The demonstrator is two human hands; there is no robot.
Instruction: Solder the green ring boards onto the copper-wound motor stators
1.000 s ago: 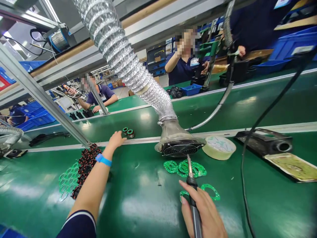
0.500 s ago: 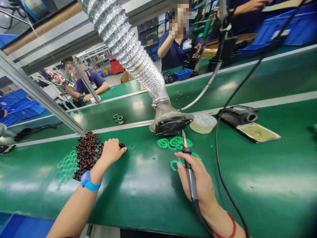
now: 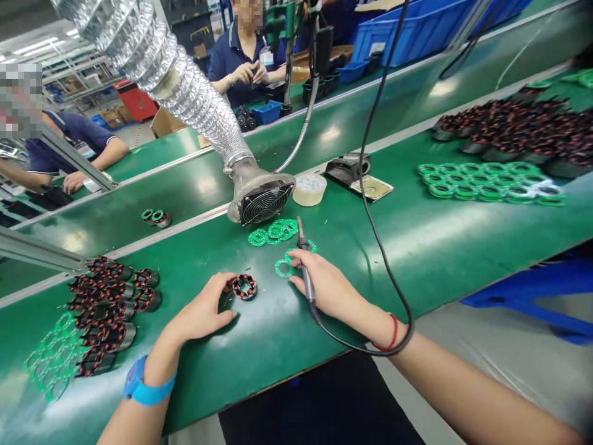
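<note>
Green worktop point(image 3: 440, 241), fairly busy. Foil duct point(image 3: 194, 93) slants down from upper left, ending in a fan point(image 3: 266, 204) with a wire grille, just behind a loose pile of green rings point(image 3: 282, 230). Roll of tape point(image 3: 309, 188) right beside the fan; black stand point(image 3: 347, 167) with a yellow sponge point(image 3: 377, 188) past that. Black cord point(image 3: 370, 210) hangs in front of the right side, loops across the right wrist.

Left end: cluster of copper-wound coils point(image 3: 104, 309), green ring sheet point(image 3: 55, 358) next to it. Right end: bigger coil heap point(image 3: 519, 130), another green ring panel point(image 3: 486, 182) in front. Co-worker point(image 3: 245, 62) across the line.

Single coil point(image 3: 244, 288) sits on the worktop between the hands, wound face up. Left hand point(image 3: 204, 312): grip spread, thumb well off the fingers, fingertips at coil's left edge; can't tell if touching. Right hand point(image 3: 324, 281): grip clamped on the soldering iron point(image 3: 306, 278), tip pointing away from the body. Green ring point(image 3: 284, 267) just beside those fingertips, contact unclear.
</note>
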